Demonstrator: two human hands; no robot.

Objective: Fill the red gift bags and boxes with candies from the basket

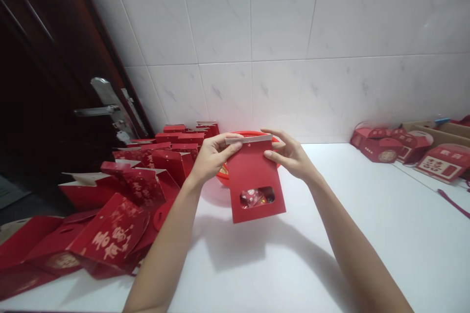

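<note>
Between my two hands hangs a red paper gift bag (pixel 253 166), held up off the white table. Wrapped sweets (pixel 253 197) show through the window near its bottom. A pale strip runs along the bag's top edge, which looks folded over. My left hand (pixel 216 154) pinches the top left corner, thumb in front. My right hand (pixel 288 152) grips the top right side, with the thumb on the front and the fingers behind. Behind the bag stands a red plastic basket (pixel 223 176), mostly hidden; something yellowish inside it shows at the left.
Rows of red gift bags and boxes (pixel 113 237) crowd the left of the white table (pixel 308 264). More red boxes (pixel 380 144) sit at the right, near a cardboard box (pixel 436 133). A tiled wall (pixel 279 19) rises behind, and a dark door (pixel 47 58) stands at left.
</note>
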